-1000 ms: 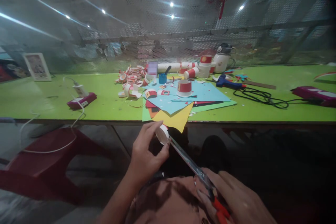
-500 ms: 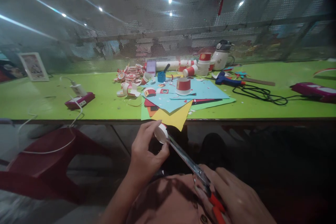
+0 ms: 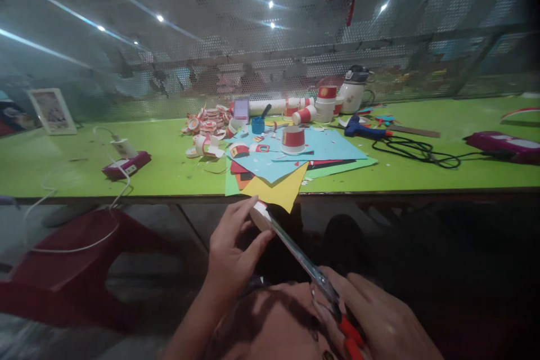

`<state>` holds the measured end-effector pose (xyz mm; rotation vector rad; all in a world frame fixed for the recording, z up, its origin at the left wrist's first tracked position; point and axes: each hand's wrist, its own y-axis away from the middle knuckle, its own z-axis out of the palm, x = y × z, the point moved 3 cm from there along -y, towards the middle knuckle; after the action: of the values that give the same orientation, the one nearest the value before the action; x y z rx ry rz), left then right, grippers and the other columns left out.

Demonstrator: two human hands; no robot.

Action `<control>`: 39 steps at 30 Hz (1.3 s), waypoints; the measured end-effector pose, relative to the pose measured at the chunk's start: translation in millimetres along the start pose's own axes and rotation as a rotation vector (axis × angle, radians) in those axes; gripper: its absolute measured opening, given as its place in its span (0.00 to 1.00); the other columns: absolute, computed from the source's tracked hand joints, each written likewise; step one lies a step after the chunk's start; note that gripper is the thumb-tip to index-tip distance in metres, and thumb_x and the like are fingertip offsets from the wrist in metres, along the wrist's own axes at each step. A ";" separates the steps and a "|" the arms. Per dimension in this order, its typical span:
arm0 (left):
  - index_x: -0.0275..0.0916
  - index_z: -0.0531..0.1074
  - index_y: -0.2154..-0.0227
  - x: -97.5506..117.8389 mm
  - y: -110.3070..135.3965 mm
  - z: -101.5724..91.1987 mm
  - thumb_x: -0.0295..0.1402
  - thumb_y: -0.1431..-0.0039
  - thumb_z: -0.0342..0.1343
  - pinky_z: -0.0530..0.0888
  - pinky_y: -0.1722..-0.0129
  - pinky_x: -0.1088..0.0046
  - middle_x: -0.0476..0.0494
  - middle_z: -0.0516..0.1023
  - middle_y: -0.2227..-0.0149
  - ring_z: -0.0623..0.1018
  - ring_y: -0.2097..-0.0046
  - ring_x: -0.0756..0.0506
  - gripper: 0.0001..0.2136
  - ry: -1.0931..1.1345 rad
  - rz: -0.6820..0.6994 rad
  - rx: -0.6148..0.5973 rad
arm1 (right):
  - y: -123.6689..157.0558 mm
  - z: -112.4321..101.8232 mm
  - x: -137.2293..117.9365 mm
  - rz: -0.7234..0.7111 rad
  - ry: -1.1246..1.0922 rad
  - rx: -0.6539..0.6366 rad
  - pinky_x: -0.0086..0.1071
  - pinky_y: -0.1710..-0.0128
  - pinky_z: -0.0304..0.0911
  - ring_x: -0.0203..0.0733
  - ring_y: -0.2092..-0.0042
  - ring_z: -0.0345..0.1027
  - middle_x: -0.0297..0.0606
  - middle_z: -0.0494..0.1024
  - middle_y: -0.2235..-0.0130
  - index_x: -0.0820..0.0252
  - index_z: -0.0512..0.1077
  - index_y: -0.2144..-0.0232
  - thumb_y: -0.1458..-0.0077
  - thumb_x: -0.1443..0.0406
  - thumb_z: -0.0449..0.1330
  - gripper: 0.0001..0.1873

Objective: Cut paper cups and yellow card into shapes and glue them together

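My left hand [image 3: 236, 242] pinches a small white and red paper cup piece [image 3: 262, 216] between thumb and fingers, just in front of the table edge. My right hand [image 3: 371, 309] is wrapped round the red handles of a pair of scissors [image 3: 301, 259]. The long metal blades point up and left, and their tips meet the right side of the cup piece. Whether the blades are parted at the tips I cannot tell. On the table beyond, a red and white paper cup [image 3: 293, 140] stands upside down on light blue paper [image 3: 337, 146].
Cut cup rings [image 3: 211, 121] lie heaped at the back left. A blue glue gun [image 3: 365, 128] with a black cable rests to the right, near a white kettle [image 3: 352, 95]. A purple power strip [image 3: 126, 166] sits left, above a dark red stool [image 3: 63, 270].
The cup piece has turned in my left hand, so its open inside no longer faces me as fully. The scissors stay at its right side with little movement.
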<state>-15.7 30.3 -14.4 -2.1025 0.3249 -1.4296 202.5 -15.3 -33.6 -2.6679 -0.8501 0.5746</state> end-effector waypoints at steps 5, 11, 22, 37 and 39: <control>0.45 0.70 0.50 4.8 0.6 4.3 0.32 0.49 0.60 0.76 0.54 0.67 0.43 0.70 0.51 0.73 0.50 0.42 0.20 0.019 -0.038 0.070 | 3.6 3.1 2.5 -0.036 0.016 -0.004 0.34 0.69 0.68 0.45 0.68 0.72 0.42 0.75 0.67 0.62 0.64 0.46 0.46 0.67 0.53 0.23; 0.46 0.70 0.50 3.5 2.7 7.2 0.31 0.49 0.61 0.75 0.53 0.66 0.43 0.70 0.51 0.73 0.51 0.42 0.21 0.104 -0.061 0.074 | 3.1 8.9 7.1 -0.098 0.040 -0.054 0.35 0.72 0.66 0.46 0.68 0.70 0.43 0.73 0.69 0.68 0.58 0.43 0.43 0.67 0.52 0.25; 0.46 0.70 0.50 4.4 1.6 6.3 0.31 0.49 0.60 0.74 0.51 0.66 0.43 0.69 0.49 0.72 0.49 0.42 0.21 0.119 -0.089 0.055 | 2.3 4.9 2.5 -0.079 0.066 -0.056 0.40 0.66 0.65 0.48 0.65 0.68 0.43 0.71 0.67 0.68 0.56 0.42 0.42 0.63 0.53 0.27; 0.49 0.68 0.48 -3.8 6.0 8.6 0.29 0.48 0.60 0.74 0.51 0.65 0.44 0.68 0.49 0.73 0.49 0.41 0.23 0.165 -0.038 0.072 | -1.0 4.0 3.1 -0.103 0.031 0.003 0.36 0.72 0.64 0.46 0.70 0.68 0.43 0.74 0.70 0.70 0.64 0.48 0.50 0.74 0.50 0.24; 0.49 0.68 0.48 -3.5 5.9 8.6 0.28 0.48 0.60 0.74 0.51 0.65 0.44 0.68 0.50 0.73 0.49 0.41 0.23 0.164 -0.038 0.061 | -1.1 5.5 4.6 -0.100 0.035 -0.025 0.36 0.72 0.64 0.46 0.70 0.68 0.44 0.74 0.71 0.71 0.66 0.50 0.50 0.73 0.51 0.24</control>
<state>-8.6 30.0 -22.8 -1.9572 0.3021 -1.6181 202.9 -10.9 -39.3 -2.6317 -0.9806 0.4953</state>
